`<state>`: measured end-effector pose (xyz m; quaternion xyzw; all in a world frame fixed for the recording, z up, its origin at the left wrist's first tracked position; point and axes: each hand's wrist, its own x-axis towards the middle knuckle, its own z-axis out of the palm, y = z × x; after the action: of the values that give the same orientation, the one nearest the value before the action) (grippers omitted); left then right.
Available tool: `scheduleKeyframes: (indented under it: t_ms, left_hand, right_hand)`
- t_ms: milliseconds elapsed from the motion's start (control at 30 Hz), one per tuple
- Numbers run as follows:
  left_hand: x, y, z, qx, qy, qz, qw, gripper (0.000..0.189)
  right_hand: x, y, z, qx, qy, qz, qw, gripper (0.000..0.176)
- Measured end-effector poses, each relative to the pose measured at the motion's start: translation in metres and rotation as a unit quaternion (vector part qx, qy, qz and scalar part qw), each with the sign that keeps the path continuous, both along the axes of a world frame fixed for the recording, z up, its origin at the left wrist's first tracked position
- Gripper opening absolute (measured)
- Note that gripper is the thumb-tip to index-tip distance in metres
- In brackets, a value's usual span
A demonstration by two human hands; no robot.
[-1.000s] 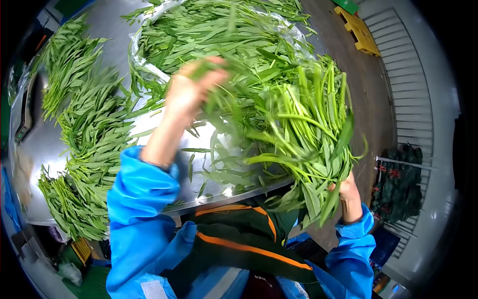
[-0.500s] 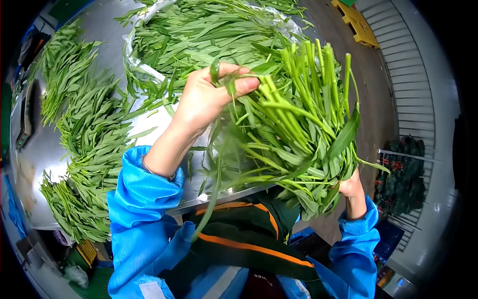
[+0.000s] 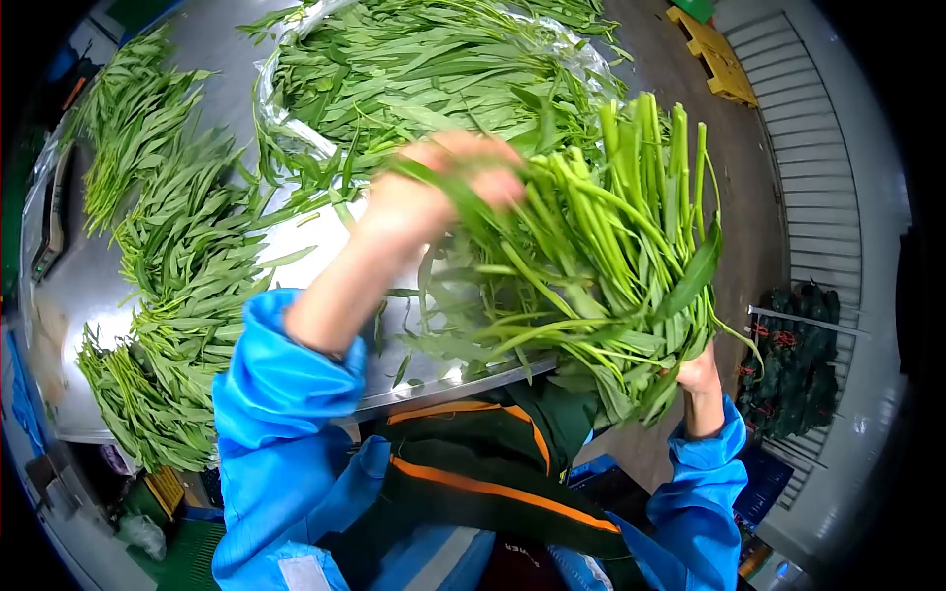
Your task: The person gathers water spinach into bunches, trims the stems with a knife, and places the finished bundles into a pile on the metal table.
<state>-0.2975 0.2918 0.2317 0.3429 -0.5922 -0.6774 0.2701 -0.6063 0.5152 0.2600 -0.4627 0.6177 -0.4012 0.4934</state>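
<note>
A thick bunch of water spinach (image 3: 631, 246), with pale cut stems upward and long narrow leaves below, is gripped low at its right side by my right hand (image 3: 698, 372). Leaves hide most of that hand's fingers. At the bunch's upper left, my left hand (image 3: 434, 192) is smeared by motion. Its fingers look bent together, with a blurred green leaf across them. Loose stems and leaves hang from the bunch's left side over the metal table's front edge.
A large pile of water spinach (image 3: 414, 69) lies in a clear plastic bag (image 3: 286, 123) on the metal table (image 3: 232, 59). More bunches (image 3: 187, 256) line the table's left side. A yellow pallet (image 3: 714, 59) is on the floor, near a wall rack (image 3: 808, 148) at right.
My left hand has shifted slightly and is more blurred. The bunch has moved a little to the right, its stems more upright. My right hand keeps its grip.
</note>
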Motion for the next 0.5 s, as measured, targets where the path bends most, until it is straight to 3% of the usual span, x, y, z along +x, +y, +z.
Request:
scheduleKeyframes:
  t_ms: [33, 67, 133, 167, 200, 233, 267, 367, 400, 433, 467, 500]
  left_hand:
    - [0.018, -0.022, -0.015, 0.089, 0.195, 0.072, 0.974, 0.062]
    - [0.036, -0.039, -0.028, 0.175, 0.38, 0.143, 0.897, 0.054]
    - [0.051, -0.048, -0.014, 0.185, 0.363, 0.242, 0.881, 0.048]
    - [0.041, -0.036, -0.002, 0.175, 0.288, 0.235, 0.912, 0.051]
    - [0.028, -0.027, 0.018, 0.15, 0.231, 0.102, 0.956, 0.064]
    - [0.014, -0.014, 0.013, -0.004, 0.146, 0.035, 0.989, 0.078]
    - [0.001, 0.01, 0.02, -0.024, 0.091, -0.014, 0.995, 0.078]
    - [-0.005, 0.012, 0.014, -0.036, 0.068, -0.078, 0.994, 0.069]
    - [0.007, -0.003, 0.011, 0.031, 0.123, -0.08, 0.989, 0.062]
    - [0.019, -0.022, -0.007, 0.106, 0.307, -0.014, 0.946, 0.045]
    - [0.04, -0.034, -0.007, 0.163, 0.377, 0.072, 0.909, 0.036]
    - [0.046, -0.046, -0.015, 0.146, 0.307, 0.117, 0.933, 0.039]
  right_hand:
    - [-0.004, 0.009, -0.001, 0.011, 0.008, -0.024, 1.0, 0.076]
    - [-0.012, 0.016, -0.002, 0.014, -0.017, -0.014, 1.0, 0.079]
    - [-0.013, 0.017, 0.002, 0.025, -0.067, -0.02, 0.997, 0.08]
    - [-0.013, 0.016, 0.001, 0.019, -0.061, -0.019, 0.998, 0.081]
    - [-0.012, 0.014, -0.001, 0.015, -0.055, -0.016, 0.998, 0.081]
    - [-0.009, 0.011, -0.002, 0.011, -0.05, -0.011, 0.999, 0.081]
    - [-0.005, 0.008, -0.003, 0.014, -0.052, -0.021, 0.998, 0.083]
    - [-0.013, 0.011, -0.011, 0.001, -0.065, -0.005, 0.998, 0.083]
    - [-0.016, 0.014, -0.01, 0.003, -0.065, -0.015, 0.998, 0.082]
    - [-0.018, 0.014, 0.0, 0.011, -0.016, 0.02, 1.0, 0.079]
    - [-0.012, 0.012, 0.01, 0.018, -0.007, 0.012, 1.0, 0.07]
    - [-0.011, 0.01, 0.018, 0.015, 0.057, 0.045, 0.997, 0.066]
